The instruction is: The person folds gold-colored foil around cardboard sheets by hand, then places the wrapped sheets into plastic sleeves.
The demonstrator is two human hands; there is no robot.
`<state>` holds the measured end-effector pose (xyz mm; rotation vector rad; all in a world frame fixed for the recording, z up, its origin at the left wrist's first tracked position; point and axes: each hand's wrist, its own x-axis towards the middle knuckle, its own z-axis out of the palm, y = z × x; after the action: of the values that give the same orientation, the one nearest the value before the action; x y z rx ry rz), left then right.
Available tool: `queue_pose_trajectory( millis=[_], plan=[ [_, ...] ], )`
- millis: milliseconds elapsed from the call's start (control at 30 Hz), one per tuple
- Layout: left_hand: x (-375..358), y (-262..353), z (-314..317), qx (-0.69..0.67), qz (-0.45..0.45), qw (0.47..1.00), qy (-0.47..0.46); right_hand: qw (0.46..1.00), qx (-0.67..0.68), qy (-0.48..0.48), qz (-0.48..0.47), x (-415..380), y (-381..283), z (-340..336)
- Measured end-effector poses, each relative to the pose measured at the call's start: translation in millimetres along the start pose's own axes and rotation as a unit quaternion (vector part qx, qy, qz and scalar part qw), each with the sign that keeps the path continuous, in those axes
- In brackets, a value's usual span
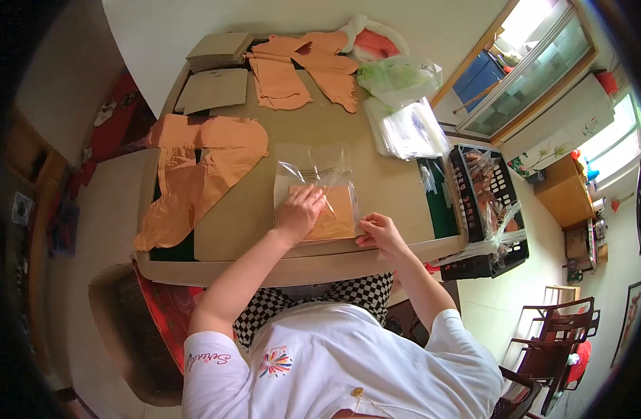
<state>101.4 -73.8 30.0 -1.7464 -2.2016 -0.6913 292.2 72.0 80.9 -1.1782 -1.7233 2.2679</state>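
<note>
A clear plastic bag (339,159) lies on the table in front of me, its upper end loose and shiny. Inside its lower part shows a folded orange foil piece (339,218), with a stiff tan sheet at its edge. My left hand (303,212) rests flat on the bag, fingers stretched out over the left part of the foil. At the bag's lower right edge, my right hand (380,233) has thumb and fingers pinched together on the plastic. How much of the bag it grips is hidden.
Flat orange foil shapes (226,150) spread at the left; more foil shapes (282,80) lie at the back beside stacked tan cards (212,91). Clear bags (408,129) are piled back right, below a greenish plastic bag (401,78). A black crate (467,192) adjoins the table's right side.
</note>
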Motion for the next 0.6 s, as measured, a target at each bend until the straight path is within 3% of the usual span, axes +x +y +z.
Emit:
queue_pose_trajectory(
  millis=[167,367,467,500,600],
  plan=[
    [3,-2,-18,0.055,-0.026,0.998,0.013,1.000,0.005,-0.004,-0.004,1,0,0],
    [-23,-22,-13,-0.196,-0.216,0.942,0.165,1.000,0.024,0.008,-0.008,7,11,-19],
    [-33,-15,-31,-0.392,-0.396,0.820,0.135,0.999,0.034,-0.002,-0.005,9,12,-23],
    [-37,-19,-28,-0.441,-0.406,0.787,0.147,0.999,0.035,-0.004,-0.007,10,12,-23],
    [-35,-10,-67,-0.622,-0.485,0.609,-0.087,0.999,0.029,0.000,-0.018,6,8,-20]
  ],
)
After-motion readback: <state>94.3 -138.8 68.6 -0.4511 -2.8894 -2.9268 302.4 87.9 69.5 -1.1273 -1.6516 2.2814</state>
